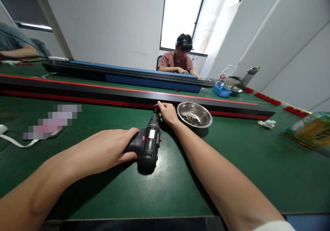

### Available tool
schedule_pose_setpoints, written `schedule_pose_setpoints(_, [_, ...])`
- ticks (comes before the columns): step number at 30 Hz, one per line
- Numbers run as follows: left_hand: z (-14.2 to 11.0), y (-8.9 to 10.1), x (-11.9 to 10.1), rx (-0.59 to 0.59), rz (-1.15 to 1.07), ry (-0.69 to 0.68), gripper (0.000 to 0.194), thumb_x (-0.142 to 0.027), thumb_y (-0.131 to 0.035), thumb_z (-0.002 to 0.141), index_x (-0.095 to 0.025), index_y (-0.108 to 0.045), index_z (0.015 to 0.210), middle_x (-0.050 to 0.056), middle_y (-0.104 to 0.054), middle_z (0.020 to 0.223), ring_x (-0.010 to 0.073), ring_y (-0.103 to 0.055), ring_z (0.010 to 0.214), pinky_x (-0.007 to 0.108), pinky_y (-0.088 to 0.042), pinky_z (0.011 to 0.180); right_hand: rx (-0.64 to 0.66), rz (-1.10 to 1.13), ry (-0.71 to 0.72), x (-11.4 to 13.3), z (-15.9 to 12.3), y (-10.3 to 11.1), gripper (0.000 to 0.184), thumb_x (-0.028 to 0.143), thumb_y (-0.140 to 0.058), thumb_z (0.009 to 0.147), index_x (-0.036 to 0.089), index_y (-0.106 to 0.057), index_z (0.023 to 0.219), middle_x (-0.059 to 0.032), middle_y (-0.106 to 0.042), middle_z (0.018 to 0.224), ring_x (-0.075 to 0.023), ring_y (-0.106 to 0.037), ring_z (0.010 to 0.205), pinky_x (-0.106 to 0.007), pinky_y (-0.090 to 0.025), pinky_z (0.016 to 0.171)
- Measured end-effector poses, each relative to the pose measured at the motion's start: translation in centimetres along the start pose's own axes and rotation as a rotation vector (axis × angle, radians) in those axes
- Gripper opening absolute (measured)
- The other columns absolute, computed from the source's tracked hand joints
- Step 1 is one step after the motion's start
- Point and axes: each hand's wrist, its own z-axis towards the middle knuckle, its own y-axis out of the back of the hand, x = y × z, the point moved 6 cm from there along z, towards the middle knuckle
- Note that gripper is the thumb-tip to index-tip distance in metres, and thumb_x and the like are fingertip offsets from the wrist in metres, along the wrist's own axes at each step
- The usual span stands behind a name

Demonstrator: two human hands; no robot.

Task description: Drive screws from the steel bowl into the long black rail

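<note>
A black cordless drill (149, 143) lies level in my left hand (117, 143), which is wrapped round its grip. Its bit points away from me at the red lower edge of a long black-and-red bar (121, 95). My right hand (167, 113) is closed by the drill's tip, thumb and fingers together beside the bar. Whatever sits between those fingers is too small to make out. Just right of that hand stands a steel bowl (194, 108) with many small dark screws (190, 119) in its bottom.
Behind the bar runs a second long black-and-blue bar (134, 74). A person (177, 60) sits across the green table (244, 162). At the right are a blue basket (221, 90), a bottle (225, 75), a crumpled tissue (267, 124) and a yellow-green bag (310, 129). A white cable (18, 143) lies left.
</note>
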Motion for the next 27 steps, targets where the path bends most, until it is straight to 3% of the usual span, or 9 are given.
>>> schedule_pose_setpoints(4, [0.3,0.0,-0.1,-0.005,0.017,-0.003,0.050,-0.064,-0.059,0.095,-0.033,-0.061,0.135,0.006,-0.079,0.116,0.0308,-0.076,0.102,0.038,-0.051,0.082,-0.038,-0.008,-0.029,-0.5,0.2,0.2,0.042,0.041,-0.051,0.107,0.016,-0.084,0.100,-0.0076,-0.082,0.092,-0.0180,-0.074,0.073,-0.026,-0.052,0.077])
schedule_pose_setpoints(9, [0.9,0.1,-0.3,-0.013,0.018,0.006,0.047,-0.061,-0.061,0.094,-0.032,-0.063,0.131,0.007,-0.079,0.116,0.0314,-0.076,0.104,0.038,-0.052,0.082,-0.127,-0.051,-0.047,-0.8,0.4,0.6,0.043,0.035,-0.045,0.108,0.018,-0.083,0.100,-0.0095,-0.083,0.102,-0.0208,-0.077,0.087,-0.028,-0.053,0.086])
schedule_pose_setpoints(18, [1.7,0.2,-0.5,-0.016,0.085,0.004,0.048,-0.060,-0.057,0.097,-0.031,-0.060,0.135,0.009,-0.079,0.121,0.0352,-0.076,0.108,0.042,-0.054,0.083,-0.133,-0.099,-0.047,-0.4,0.1,0.5,0.041,0.035,-0.046,0.108,0.019,-0.082,0.097,-0.0117,-0.082,0.104,-0.0229,-0.077,0.099,-0.027,-0.052,0.091])
schedule_pose_setpoints(27, [1.7,0.2,-0.6,0.013,0.137,-0.003,0.045,-0.058,-0.055,0.100,-0.028,-0.056,0.134,0.010,-0.078,0.119,0.0343,-0.076,0.107,0.041,-0.052,0.082,-0.123,-0.098,-0.038,-0.5,0.1,0.3,0.041,0.035,-0.046,0.109,0.019,-0.081,0.097,-0.0114,-0.082,0.104,-0.0228,-0.077,0.100,-0.028,-0.052,0.091])
